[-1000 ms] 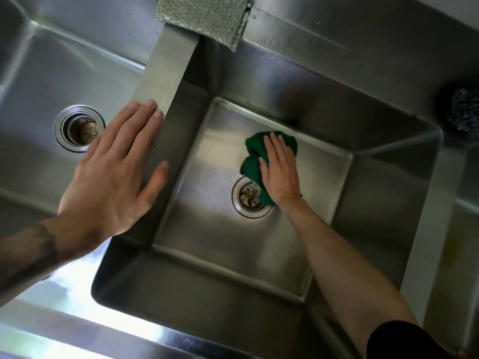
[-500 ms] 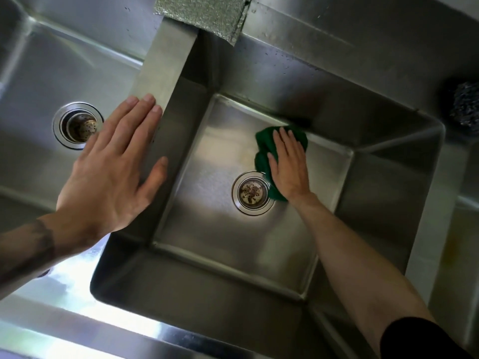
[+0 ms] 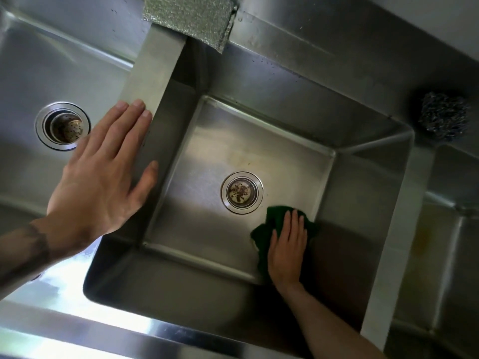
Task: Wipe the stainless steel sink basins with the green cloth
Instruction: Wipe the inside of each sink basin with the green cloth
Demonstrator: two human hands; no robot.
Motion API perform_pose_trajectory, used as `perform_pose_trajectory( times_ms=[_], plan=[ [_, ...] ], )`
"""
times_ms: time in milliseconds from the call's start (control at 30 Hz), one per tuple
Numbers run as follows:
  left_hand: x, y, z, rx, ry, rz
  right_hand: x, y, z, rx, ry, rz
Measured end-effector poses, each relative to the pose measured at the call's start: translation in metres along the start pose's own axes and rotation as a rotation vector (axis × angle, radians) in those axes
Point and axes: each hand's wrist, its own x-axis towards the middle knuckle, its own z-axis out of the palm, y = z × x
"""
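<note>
The middle stainless steel basin fills the centre of the head view, with a round drain strainer in its floor. A crumpled dark green cloth lies on the basin floor near the front right corner, just right of the drain. My right hand presses flat on the cloth, fingers together, covering most of it. My left hand rests flat and spread on the divider between the left and middle basins, holding nothing.
The left basin has its own drain basket. A silvery scouring cloth hangs over the back rim. A steel wool ball sits on the back right ledge. A third basin lies to the right.
My right hand has dragged the green cloth from the back of the basin floor, past the drain, to the front right corner. My left hand has stayed on the divider.
</note>
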Motion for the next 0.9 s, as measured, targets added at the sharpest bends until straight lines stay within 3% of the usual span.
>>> perform_pose_trajectory(
  times_ms=[167,367,600,733,900],
  plan=[
    [0.000,0.002,-0.002,-0.002,-0.008,-0.006,0.056,0.000,-0.011,-0.024,0.017,0.089],
    [0.001,0.002,-0.004,0.004,-0.027,-0.027,-0.031,0.018,0.000,-0.111,-0.072,-0.084],
    [0.002,-0.001,0.000,0.005,0.007,0.001,-0.027,0.020,0.001,-0.161,-0.070,-0.114],
    [0.000,0.000,0.002,0.024,0.024,0.005,0.010,-0.001,0.004,-0.026,0.029,0.018],
    [0.001,-0.003,0.004,0.038,0.039,0.018,0.129,-0.047,-0.010,0.176,0.238,0.285]
  ],
)
